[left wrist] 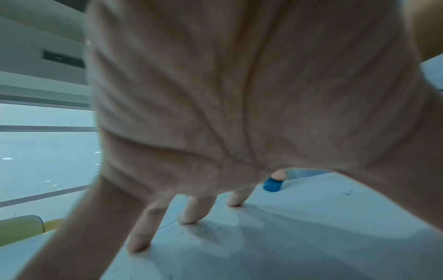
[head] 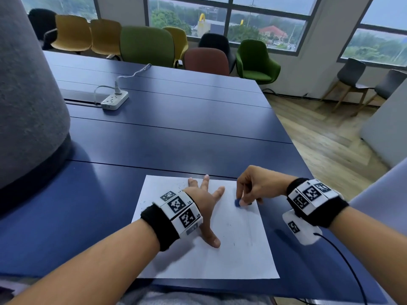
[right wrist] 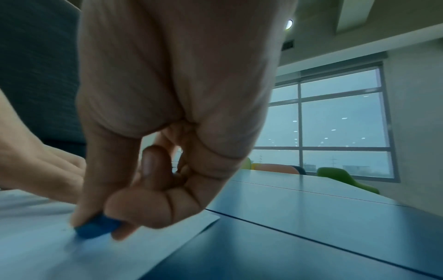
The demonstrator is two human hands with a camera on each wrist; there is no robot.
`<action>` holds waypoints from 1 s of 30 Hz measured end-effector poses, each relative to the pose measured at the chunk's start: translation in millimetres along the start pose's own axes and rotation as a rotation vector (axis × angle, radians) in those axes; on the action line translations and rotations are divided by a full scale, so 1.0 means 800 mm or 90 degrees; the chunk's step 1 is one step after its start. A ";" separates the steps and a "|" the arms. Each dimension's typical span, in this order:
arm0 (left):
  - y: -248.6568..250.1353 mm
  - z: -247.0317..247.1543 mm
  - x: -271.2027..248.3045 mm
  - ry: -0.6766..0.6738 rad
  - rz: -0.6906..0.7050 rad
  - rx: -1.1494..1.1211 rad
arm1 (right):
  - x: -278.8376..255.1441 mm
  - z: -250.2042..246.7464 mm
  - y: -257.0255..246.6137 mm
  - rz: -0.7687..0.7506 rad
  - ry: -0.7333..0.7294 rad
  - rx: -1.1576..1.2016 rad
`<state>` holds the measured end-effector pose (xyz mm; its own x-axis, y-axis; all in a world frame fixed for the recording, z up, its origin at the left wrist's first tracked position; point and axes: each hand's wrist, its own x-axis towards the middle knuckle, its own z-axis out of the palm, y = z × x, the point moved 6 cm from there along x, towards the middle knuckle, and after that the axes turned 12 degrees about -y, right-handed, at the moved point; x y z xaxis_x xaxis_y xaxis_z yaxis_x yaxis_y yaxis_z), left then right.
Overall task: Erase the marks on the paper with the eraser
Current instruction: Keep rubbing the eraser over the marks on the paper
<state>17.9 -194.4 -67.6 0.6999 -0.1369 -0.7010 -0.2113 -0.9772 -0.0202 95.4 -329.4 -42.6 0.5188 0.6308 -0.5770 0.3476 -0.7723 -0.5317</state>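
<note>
Presently the blue eraser (head: 238, 203) is being pinched in the grip of the right hand (head: 253, 186), thumb on one side and curled fingers (right wrist: 153, 210) on the other, and its lower face is being pressed onto the paper (head: 242, 249). In the right wrist view the eraser (right wrist: 97, 228) is being held low and slightly tilted, its contact edge lying on the sheet close to the far right corner.

Outward from that grip, the left hand (head: 204, 201) is being kept flat and spread on the paper just to the left of the eraser, fingers straight and holding nothing; in the left wrist view its fingertips (left wrist: 139, 246) are being pressed down onto the sheet, with the eraser (left wrist: 272, 185) visible beyond the palm. The sheet is thus being pinned on the left while the rubbing is being done on the right.

Faint remaining marks (head: 234, 244) are being shown nearer the person, toward the near right part of the paper, and a scatter of specks (head: 181, 185) at the far left; whether those specks are marks or eraser crumbs cannot be told. The near marks are judged to lie toward the person from the grip, so the coming stroke is likely being directed nearward along the right side of the sheet, with the right hand plainly the closer one. The paper is being carried near the front edge of the dark blue desk (head: 176, 137), its long axis running near to far.
</note>
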 end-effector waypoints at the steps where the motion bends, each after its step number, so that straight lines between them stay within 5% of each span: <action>1: 0.000 0.000 0.000 -0.002 0.000 -0.001 | 0.000 -0.007 0.002 0.003 0.036 0.009; 3: -0.002 -0.001 0.001 -0.002 -0.002 -0.001 | 0.001 -0.010 0.003 -0.004 0.066 0.021; 8: 0.001 -0.001 -0.001 -0.001 -0.006 0.007 | -0.004 0.027 -0.006 -0.016 -0.106 0.010; 13: -0.002 -0.001 -0.001 -0.003 -0.008 0.009 | -0.001 0.002 0.008 -0.004 0.024 0.045; 18: 0.001 -0.001 -0.003 -0.008 -0.010 0.012 | -0.008 0.027 0.001 -0.013 -0.082 0.022; 22: 0.000 -0.002 -0.003 -0.007 -0.009 0.011 | -0.003 0.001 0.014 0.013 0.052 0.037; 27: 0.002 -0.001 -0.003 -0.004 -0.010 0.019 | -0.006 0.027 0.001 -0.012 -0.061 -0.014; 30: 0.001 -0.001 -0.001 -0.010 -0.005 0.010 | -0.003 0.000 -0.001 -0.001 0.074 -0.026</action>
<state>17.6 -195.3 -66.3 0.6911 -0.1271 -0.7115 -0.2174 -0.9754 -0.0370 93.7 -330.1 -40.7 0.6043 0.6204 -0.4999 0.3781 -0.7756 -0.5054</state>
